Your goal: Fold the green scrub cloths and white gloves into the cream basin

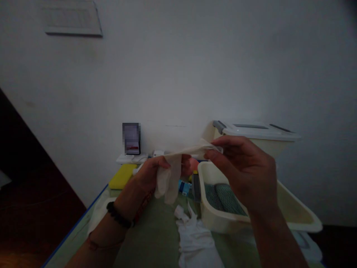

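A thin, translucent off-white glove (173, 175) is stretched between my two hands above the table. My left hand (149, 173) pinches it between thumb and fingers, and finger-like lobes hang down below that grip. At the other end, my right hand (248, 167) pinches the glove's narrow end between thumb and fingertips, higher and to the right. Beneath the hands lies a crumpled white cloth item (196, 242) with narrow strips at its far end.
A cream tub (214, 223) holding grey-green mesh cloth (225, 197) stands to the right. Behind it is a lidded bin (251, 130) against the wall. A yellow sponge-like block (122, 176), a blue packet (184, 187) and a propped phone (131, 138) are at the back.
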